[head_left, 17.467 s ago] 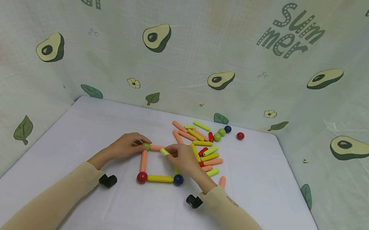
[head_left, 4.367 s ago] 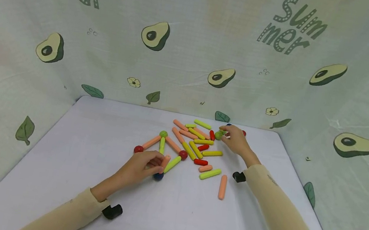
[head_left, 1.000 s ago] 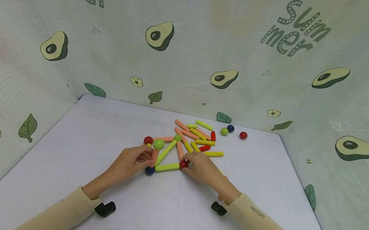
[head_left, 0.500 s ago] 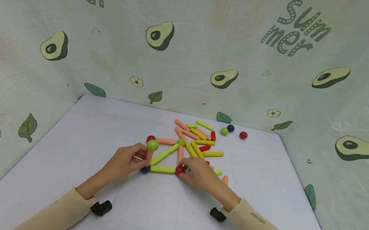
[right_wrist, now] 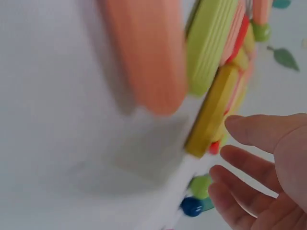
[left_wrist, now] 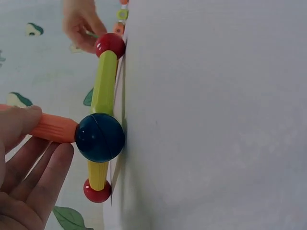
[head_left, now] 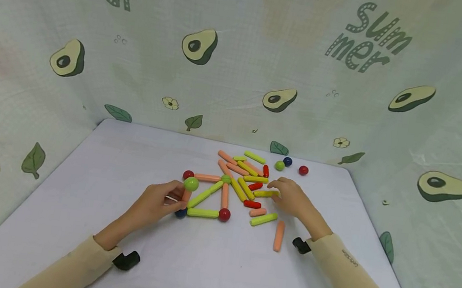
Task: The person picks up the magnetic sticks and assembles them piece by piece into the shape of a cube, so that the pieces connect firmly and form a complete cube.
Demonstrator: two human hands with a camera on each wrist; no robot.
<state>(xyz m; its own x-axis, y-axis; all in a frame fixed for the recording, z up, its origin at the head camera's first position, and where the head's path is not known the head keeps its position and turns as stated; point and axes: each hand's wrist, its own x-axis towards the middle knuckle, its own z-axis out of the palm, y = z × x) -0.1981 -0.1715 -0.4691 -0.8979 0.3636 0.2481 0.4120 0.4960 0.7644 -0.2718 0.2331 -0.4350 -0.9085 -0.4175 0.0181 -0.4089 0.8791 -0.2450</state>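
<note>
My left hand (head_left: pixel 153 204) pinches an upright salmon magnetic stick (left_wrist: pixel 55 128). A green ball (head_left: pixel 191 184) tops the stick, and a blue ball (left_wrist: pixel 100 137) sits at its foot. From the blue ball, a lime stick (head_left: pixel 203 213) runs to a red ball (head_left: pixel 224 214) and a yellow stick (left_wrist: pixel 98 175) to another red ball (head_left: pixel 188 175). Salmon sticks (head_left: pixel 207 178) join both red balls to a far green ball (head_left: pixel 226 179); a lime diagonal (head_left: pixel 205 194) crosses the square. My right hand (head_left: pixel 293 203), fingers apart and nothing between them, is at the end of a loose yellow stick (head_left: pixel 266 194).
Loose sticks lie in a pile right of the square, among them a red stick (head_left: pixel 252 204) and a lime stick (head_left: pixel 263 219). One salmon stick (head_left: pixel 278 236) lies nearer. Loose green (head_left: pixel 279 165), blue (head_left: pixel 287 161) and red balls (head_left: pixel 304 170) lie at the back.
Over the last second the frame was squared up; my right hand let go of the near red ball and moved right to the loose sticks. Earlier, a green ball was added atop the upright stick.
</note>
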